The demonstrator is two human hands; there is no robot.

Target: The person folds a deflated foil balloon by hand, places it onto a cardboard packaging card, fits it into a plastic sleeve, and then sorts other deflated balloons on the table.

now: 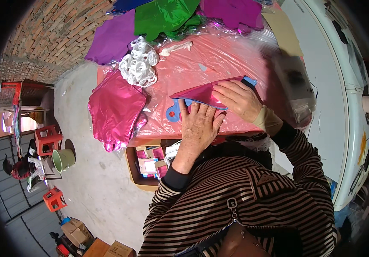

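Observation:
A shiny magenta sheet (193, 90), folded to a long pointed shape, lies across a flat blue piece (172, 112) on the table. The blue piece has a rounded end with a hole, and its other parts peek out along the fold and at the far right corner. My left hand (199, 128) rests palm down with fingers spread, fingertips on the lower edge of the blue piece and the sheet. My right hand (238, 99) lies flat over the right part of the sheet, fingers stretched to the left, covering some of it. Neither hand grips anything.
Pink plastic film (218, 55) covers the table. At its left lie white cord bundles (138, 66) and a magenta foil-like stack (116, 107); purple (111, 38), green (165, 17) and magenta sheets sit at the back. A clear plastic bag (293, 85) lies right. Below stands an open cardboard box (141, 183).

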